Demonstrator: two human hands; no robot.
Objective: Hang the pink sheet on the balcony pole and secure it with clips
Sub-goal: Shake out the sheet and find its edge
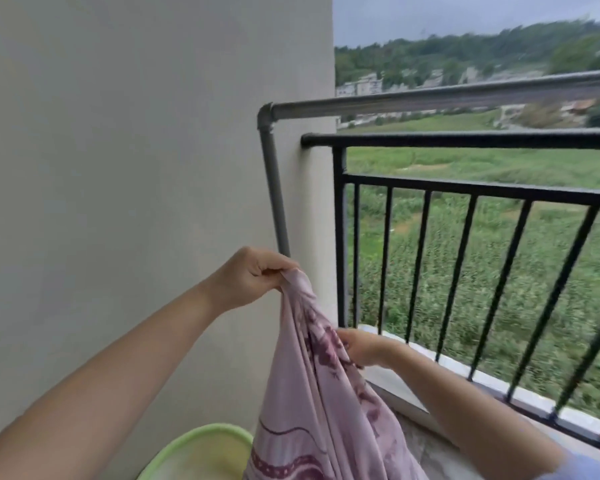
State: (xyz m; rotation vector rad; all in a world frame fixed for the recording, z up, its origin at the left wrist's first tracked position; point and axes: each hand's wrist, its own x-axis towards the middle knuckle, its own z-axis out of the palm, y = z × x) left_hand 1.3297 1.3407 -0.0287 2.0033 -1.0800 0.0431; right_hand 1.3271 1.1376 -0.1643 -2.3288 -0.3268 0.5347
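Head view: both hands, left hand and right hand, on unlabelled pink sheet.

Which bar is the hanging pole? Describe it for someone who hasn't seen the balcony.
Start at the beige wall. A grey pipe climbs it, elbows, and runs right: that is the pole. It sits above the black railing, and it is lighter, rounder and has no upright bars beneath.
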